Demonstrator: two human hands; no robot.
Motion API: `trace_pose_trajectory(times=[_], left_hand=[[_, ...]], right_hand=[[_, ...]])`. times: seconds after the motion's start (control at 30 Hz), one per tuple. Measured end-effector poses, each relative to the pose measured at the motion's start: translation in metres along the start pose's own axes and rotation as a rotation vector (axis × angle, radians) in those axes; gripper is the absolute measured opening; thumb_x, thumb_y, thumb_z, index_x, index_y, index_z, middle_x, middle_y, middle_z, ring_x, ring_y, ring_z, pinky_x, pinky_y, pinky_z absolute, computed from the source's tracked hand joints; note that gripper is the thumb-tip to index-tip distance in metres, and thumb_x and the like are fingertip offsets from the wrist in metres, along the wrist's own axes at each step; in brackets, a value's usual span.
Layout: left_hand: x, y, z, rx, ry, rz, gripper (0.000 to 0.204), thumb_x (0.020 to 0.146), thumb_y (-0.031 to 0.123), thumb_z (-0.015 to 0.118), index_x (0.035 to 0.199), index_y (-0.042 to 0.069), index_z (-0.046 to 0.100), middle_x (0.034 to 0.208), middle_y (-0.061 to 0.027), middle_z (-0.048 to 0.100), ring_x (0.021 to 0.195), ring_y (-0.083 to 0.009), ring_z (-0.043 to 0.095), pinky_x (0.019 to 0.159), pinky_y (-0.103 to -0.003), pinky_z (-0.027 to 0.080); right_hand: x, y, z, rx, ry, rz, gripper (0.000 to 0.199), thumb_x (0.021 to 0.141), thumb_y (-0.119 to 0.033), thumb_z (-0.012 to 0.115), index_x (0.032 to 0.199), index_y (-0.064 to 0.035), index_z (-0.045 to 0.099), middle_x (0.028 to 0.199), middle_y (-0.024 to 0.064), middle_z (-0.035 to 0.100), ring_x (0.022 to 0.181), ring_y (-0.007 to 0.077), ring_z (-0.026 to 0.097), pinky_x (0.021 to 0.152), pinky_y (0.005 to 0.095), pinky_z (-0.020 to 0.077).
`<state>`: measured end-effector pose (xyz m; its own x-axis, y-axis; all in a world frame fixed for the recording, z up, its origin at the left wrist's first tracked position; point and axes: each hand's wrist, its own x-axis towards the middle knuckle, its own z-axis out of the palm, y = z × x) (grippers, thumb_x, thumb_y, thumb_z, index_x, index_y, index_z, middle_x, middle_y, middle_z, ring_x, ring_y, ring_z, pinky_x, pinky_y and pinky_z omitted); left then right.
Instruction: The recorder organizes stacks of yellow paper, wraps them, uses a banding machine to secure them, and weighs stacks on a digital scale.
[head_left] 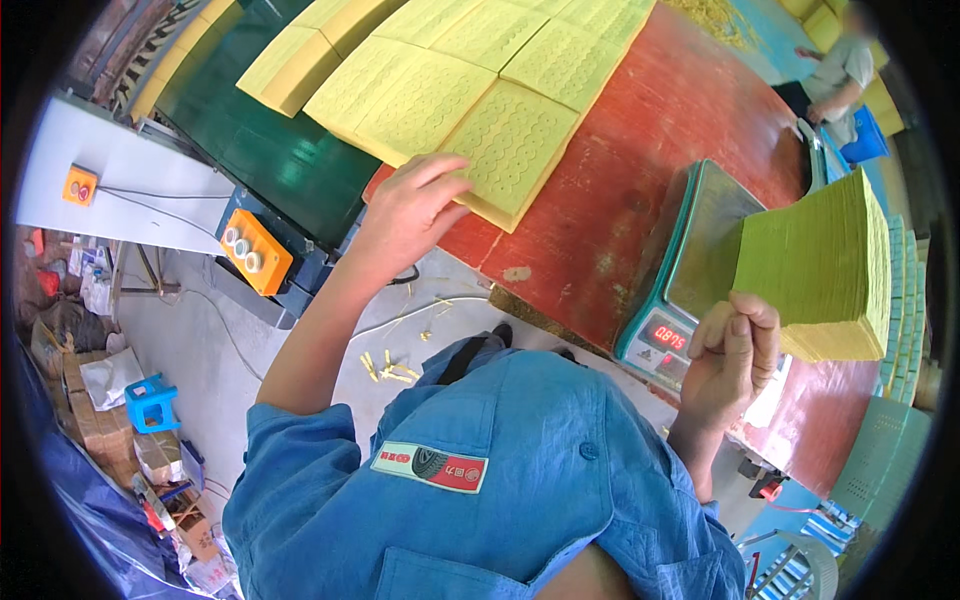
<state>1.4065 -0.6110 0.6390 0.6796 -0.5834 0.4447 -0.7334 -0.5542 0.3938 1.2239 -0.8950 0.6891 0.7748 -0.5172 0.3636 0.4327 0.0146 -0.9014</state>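
Note:
Rows of yellow paper stacks (pixel 512 150), their tops stamped with wavy perforated patterns, lie at the end of the green conveyor and the red table. My left hand (pixel 415 205) is at their near edge, fingers stretched out and slightly bent, gripping nothing visible. On the right, a tall, slightly curved yellow-green paper stack (pixel 815 265) stands at the right side of a teal digital scale (pixel 652 270) with a lit red display. My right hand (pixel 735 355) is by this stack's near left corner, fingers curled against the thumb. Whatever is between them is hidden.
A red table (pixel 570 240) runs beneath the scale. An orange button box (pixel 253 252) is mounted beside the green conveyor (pixel 290 150). Yellow scraps (pixel 390 367) and cables lie on the floor. A blue stool (pixel 152 402) stands left. Another person (pixel 842 75) sits at the far right.

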Motion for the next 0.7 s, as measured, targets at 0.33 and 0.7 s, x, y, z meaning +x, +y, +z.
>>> trace_pose_trajectory(times=[0.33, 0.7], left_hand=[[0.03, -0.015, 0.005, 0.06, -0.135, 0.285, 0.011, 0.074, 0.009, 0.072, 0.082, 0.005, 0.066, 0.098, -0.0071, 0.065, 0.091, -0.0269, 0.061, 0.076, -0.037, 0.051], [0.024, 0.026, 0.0, -0.019, 0.06, 0.109, 0.006, 0.079, -0.002, 0.065, 0.083, 0.0, 0.061, 0.111, -0.0112, 0.066, 0.102, -0.0298, 0.063, 0.086, -0.037, 0.05]], right_hand=[[-0.029, 0.005, -0.009, -0.051, 0.052, 0.168, 0.015, 0.096, -0.002, 0.049, 0.105, 0.0043, 0.06, 0.061, 0.0049, 0.053, 0.05, 0.0102, 0.046, 0.049, 0.0233, 0.0362], [-0.05, 0.023, -0.002, -0.024, -0.177, 0.459, 0.018, 0.096, -0.002, 0.051, 0.111, 0.0013, 0.061, 0.075, 0.0047, 0.059, 0.065, 0.0086, 0.053, 0.059, 0.0234, 0.0423]])
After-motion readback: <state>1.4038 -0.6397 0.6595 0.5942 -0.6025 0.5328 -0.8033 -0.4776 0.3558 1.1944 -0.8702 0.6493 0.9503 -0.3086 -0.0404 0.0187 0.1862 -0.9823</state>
